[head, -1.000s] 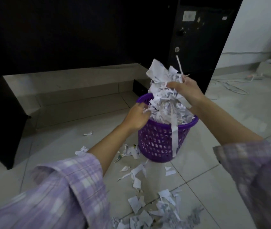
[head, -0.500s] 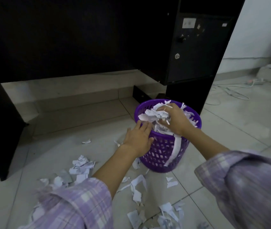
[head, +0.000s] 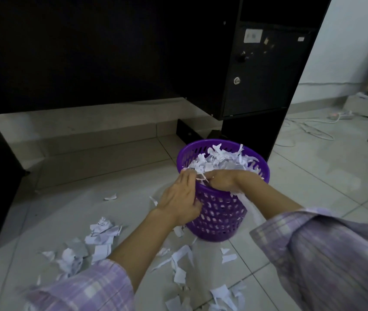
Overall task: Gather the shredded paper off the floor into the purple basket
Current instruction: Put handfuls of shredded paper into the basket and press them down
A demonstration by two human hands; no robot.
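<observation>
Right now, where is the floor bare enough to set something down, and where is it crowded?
Bare tiles lie right of the purple basket, out toward the white cables, and behind it along the step under the black desk. Crowded: shredded paper litters the floor left of the basket and in front of it, between the arms. Both hands sit at the basket's near rim.

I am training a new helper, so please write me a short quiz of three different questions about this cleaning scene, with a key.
1. True or false: the purple basket lies tipped on its side.
2. Where is most of the loose shredded paper on the floor? A) left of and in front of the basket B) behind the basket, under the desk C) on the white cable
3. Fill in: both the left hand and the right hand are at the basket's near ____.

Key: 1 false, it stands upright; 2 A; 3 rim.
</observation>
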